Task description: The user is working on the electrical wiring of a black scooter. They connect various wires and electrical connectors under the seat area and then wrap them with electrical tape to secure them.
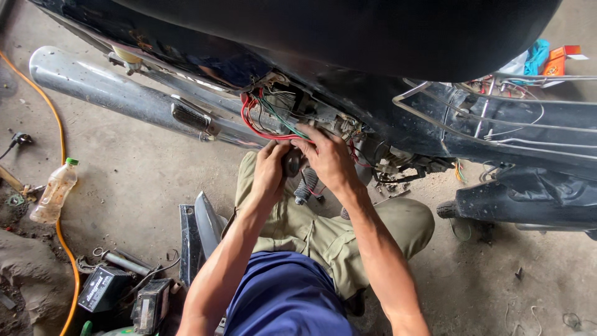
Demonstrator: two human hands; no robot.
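Hands meet under the motorbike (348, 37). Left hand (270, 169) and right hand (326, 158) pinch a small dark part (292, 163), at six o'clock from the soft red wires (261, 127). It looks light; hold its sides.

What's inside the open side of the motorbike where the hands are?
Red and green wires loop out of the motorbike. Both hands cover a dark part, hiding whatever lies deeper.

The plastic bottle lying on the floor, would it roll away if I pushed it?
Probably. The plastic bottle lies on its side and looks round, so a sideways push would likely roll it. It looks nearly empty, so probably light. The gritty concrete floor might stop it soon.
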